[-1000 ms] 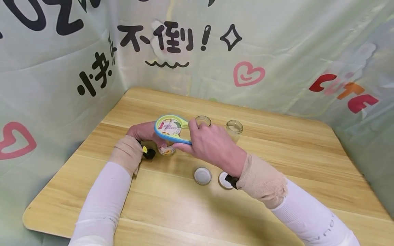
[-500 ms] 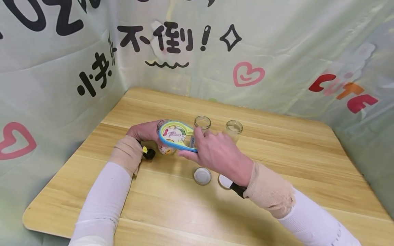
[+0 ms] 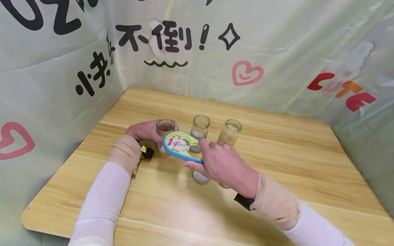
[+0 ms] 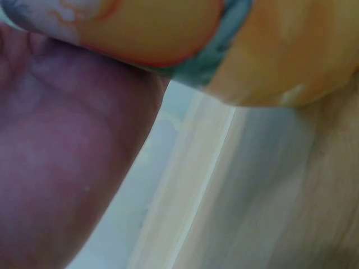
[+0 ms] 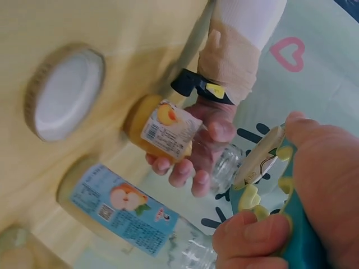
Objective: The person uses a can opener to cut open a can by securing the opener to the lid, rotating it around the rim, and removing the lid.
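Note:
My left hand (image 3: pixel 143 131) wraps round a glass jar of peaches (image 5: pixel 168 129), which stands upright with its mouth uncovered. Its orange fruit label fills the top of the left wrist view. In my right hand (image 3: pixel 227 165) is a blue and light green jar opener (image 3: pixel 181 155), gripped by its handles. A round printed lid (image 3: pixel 177 144) sits inside the opener's loop, in front of the jar and a little to its right. In the right wrist view, the opener's soft teeth (image 5: pixel 249 197) show at the lid's edge.
Two more uncovered glass jars stand to the right: one with a blue label (image 5: pixel 126 210), another with pale contents (image 3: pixel 228 136). A lid (image 3: pixel 201 177) lies white side up on the wooden table (image 3: pixel 160 205); a second is mostly behind my right hand. Printed cloth (image 3: pixel 277 41) surrounds the table.
My right hand has moved the opener and lid from over the peach jar toward the right and nearer me, exposing the jar's mouth. The left hand has stayed on the jar.

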`<state>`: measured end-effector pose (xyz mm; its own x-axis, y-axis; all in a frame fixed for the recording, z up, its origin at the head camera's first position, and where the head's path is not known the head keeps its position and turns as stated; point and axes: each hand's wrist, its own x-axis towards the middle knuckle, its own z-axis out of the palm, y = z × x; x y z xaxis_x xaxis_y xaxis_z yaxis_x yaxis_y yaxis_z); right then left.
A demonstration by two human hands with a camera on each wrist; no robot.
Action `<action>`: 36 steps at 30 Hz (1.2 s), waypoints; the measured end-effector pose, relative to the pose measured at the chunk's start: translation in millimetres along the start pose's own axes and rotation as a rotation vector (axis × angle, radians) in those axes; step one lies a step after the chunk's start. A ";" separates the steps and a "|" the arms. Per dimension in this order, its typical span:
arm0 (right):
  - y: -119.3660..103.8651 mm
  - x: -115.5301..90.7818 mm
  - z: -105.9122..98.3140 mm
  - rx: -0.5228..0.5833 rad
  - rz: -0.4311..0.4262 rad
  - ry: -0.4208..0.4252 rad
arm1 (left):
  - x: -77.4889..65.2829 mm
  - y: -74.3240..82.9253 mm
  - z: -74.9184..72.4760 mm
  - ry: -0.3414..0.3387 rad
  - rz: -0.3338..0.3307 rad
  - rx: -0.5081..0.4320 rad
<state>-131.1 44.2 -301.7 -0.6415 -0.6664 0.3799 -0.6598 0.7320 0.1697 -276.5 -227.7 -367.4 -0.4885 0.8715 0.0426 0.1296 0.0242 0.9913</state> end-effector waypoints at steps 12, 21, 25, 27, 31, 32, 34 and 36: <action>-4.5 -15.3 18.3 0.128 0.024 -0.061 | 2.2 -4.4 -2.2 -0.004 0.099 0.090; -6.7 -19.3 26.7 0.379 0.135 -0.228 | 3.5 -4.8 -2.2 -0.011 0.113 0.082; -5.9 -20.8 32.3 0.472 0.196 -0.304 | 4.2 -3.9 -2.0 -0.008 0.117 0.091; -5.4 -21.1 34.8 0.501 0.228 -0.346 | 4.6 -3.9 -2.2 -0.010 0.119 0.096; -4.1 -20.6 36.6 0.580 0.286 -0.443 | 5.0 -4.2 -2.2 -0.016 0.126 0.088; -3.8 -20.2 36.2 0.608 0.301 -0.468 | 5.0 -4.5 -2.4 -0.016 0.128 0.086; -3.3 -19.5 35.2 0.661 0.331 -0.514 | 4.9 -5.0 -2.6 -0.016 0.133 0.086; -2.9 -18.9 33.7 0.722 0.369 -0.557 | 4.7 -6.0 -3.0 -0.015 0.138 0.088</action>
<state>-130.2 49.9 -340.0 -0.8257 -0.5205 -0.2173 -0.3421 0.7685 -0.5407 -282.2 -225.2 -372.8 -0.4477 0.8770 0.1745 0.2697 -0.0536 0.9614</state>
